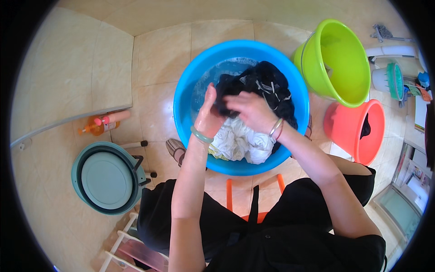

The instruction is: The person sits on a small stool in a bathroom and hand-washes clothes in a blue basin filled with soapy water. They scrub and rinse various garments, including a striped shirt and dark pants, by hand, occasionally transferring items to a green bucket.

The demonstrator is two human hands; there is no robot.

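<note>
A blue basin [181,97] of sudsy water stands between my feet, holding wet laundry. Over its middle, my left hand [209,113], thumb raised, grips part of a black garment [233,84]; its other fingers are mostly hidden by the cloth. My right hand [256,111] presses against the same black fabric from the right, its fingers curled and smeared by motion. More black clothing with pale strings [272,86] is heaped at the basin's right side. Below my hands lie bunched white clothes [240,143], in the near part of the basin.
A lime-green bucket [346,63] and a coral bucket [376,131] with something dark inside stand at the right. To the left are a grey-green collapsible basin [106,179] and bottles [97,126] by a ledge. An orange stool [229,195] is under me; a white rack [118,240] stands lower left.
</note>
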